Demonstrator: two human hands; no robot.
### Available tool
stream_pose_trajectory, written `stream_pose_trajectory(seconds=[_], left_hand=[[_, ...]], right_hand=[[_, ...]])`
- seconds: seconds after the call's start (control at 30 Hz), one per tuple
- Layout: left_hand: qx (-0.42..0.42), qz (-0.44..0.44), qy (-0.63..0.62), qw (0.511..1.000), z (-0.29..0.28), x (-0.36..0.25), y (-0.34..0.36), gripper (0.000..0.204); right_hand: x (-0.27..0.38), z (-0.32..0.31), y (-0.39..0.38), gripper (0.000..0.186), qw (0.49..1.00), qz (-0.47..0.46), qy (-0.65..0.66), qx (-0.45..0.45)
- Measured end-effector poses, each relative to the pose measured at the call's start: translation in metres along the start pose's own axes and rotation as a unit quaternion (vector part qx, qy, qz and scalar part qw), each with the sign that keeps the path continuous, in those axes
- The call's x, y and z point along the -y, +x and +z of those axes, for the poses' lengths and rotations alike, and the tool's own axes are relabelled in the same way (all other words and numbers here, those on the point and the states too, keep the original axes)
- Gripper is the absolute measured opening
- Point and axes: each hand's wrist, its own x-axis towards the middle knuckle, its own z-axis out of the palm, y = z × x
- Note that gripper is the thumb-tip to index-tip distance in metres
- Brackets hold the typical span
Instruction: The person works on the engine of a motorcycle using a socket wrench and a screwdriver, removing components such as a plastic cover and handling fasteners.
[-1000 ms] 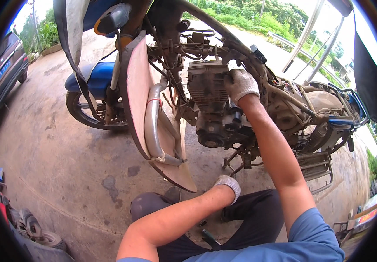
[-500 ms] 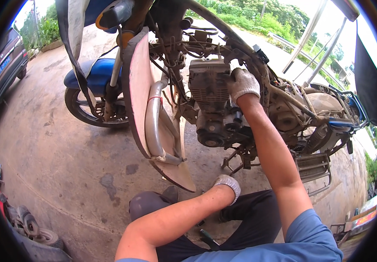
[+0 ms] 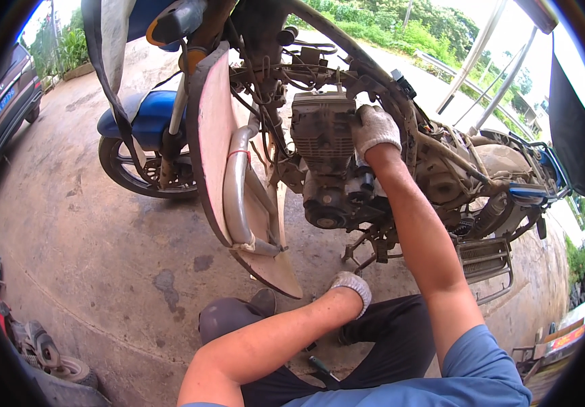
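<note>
Little but the view has shifted: right hand [image 3: 377, 127] against the right edge of the engine [image 3: 323, 129] under the frame [image 3: 338, 42], perhaps for steadying; left hand [image 3: 351, 282] near the right leg [image 3: 401, 332]; their fingers too hidden to judge.

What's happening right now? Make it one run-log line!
right hand: gloved, at motorcycle engine's side | left hand: gloved, low by legs, fingers hidden | front fender: blue, over front wheel
</note>
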Motion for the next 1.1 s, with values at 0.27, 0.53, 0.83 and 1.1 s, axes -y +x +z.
stream_pose_trajectory(seconds=[0.27, 0.53, 0.83, 1.1], left_hand=[[0.002, 0.004, 0.003, 1.000, -0.001, 0.001, -0.003, 0.034], [0.000, 0.006, 0.012, 1.000, 0.001, 0.002, -0.001, 0.034], [0.003, -0.009, 0.015, 1.000, -0.002, 0.000, -0.007, 0.033], [0.032, -0.004, 0.015, 0.999, -0.010, -0.001, -0.011, 0.037]], right_hand=[[0.002, -0.002, -0.003, 0.033, 1.000, -0.010, 0.013, -0.012], [0.015, -0.012, -0.003, 0.040, 0.998, 0.045, -0.013, 0.034], [0.011, -0.001, -0.006, 0.035, 1.000, 0.007, -0.001, -0.027], [0.010, -0.007, -0.001, 0.031, 0.999, -0.015, -0.028, 0.024]])
